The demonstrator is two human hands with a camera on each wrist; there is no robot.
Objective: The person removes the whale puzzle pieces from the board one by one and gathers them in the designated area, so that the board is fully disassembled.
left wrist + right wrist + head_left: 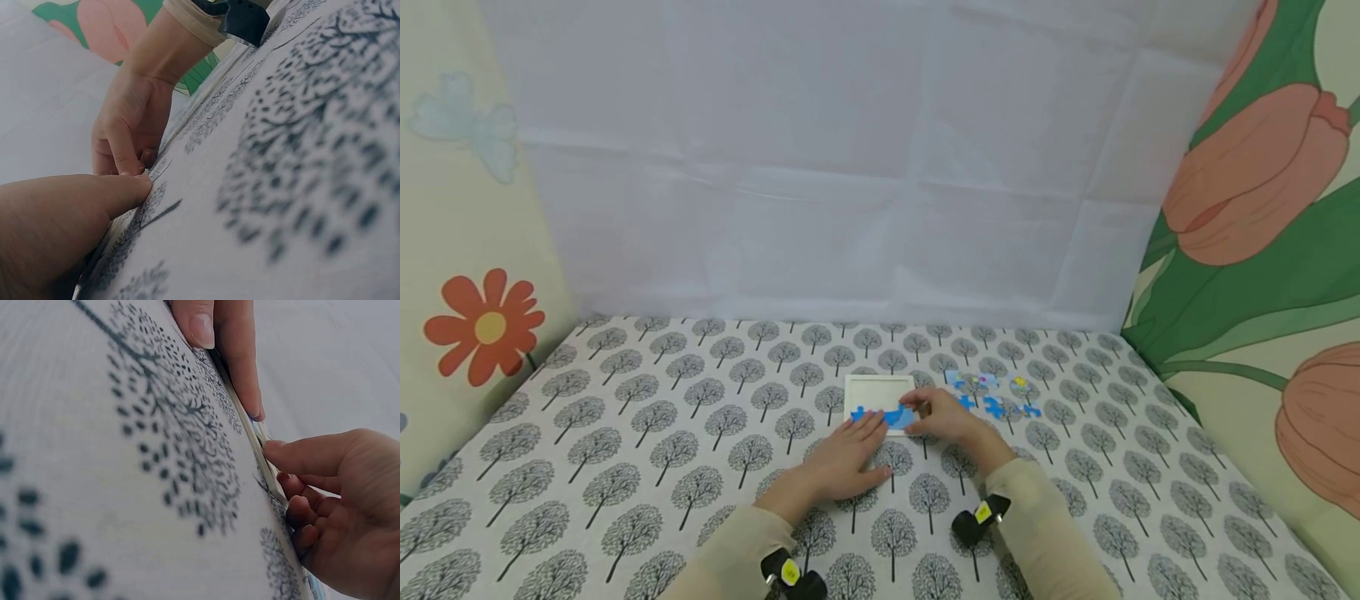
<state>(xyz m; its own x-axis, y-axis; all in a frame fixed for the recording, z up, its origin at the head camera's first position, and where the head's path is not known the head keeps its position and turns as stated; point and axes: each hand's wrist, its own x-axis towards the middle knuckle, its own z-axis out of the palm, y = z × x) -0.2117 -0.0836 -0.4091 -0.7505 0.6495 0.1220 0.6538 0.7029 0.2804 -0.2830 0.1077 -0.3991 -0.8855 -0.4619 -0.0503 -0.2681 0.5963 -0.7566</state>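
Note:
A white puzzle tray lies on the table, with joined blue jigsaw pieces along its near side. My left hand rests over the tray's near left edge, its fingers straight and their tips on the blue pieces. At the tray's right edge, my right hand has its thumb and fingers bent together at a blue puzzle piece. In the right wrist view, the right thumb sits right at the tray's rim. The fingers hide most of that piece.
Right of the tray lie loose blue puzzle pieces, a pale blue group and a piece with a yellow flower. A tree-print cloth covers the table. A white sheet hangs behind it.

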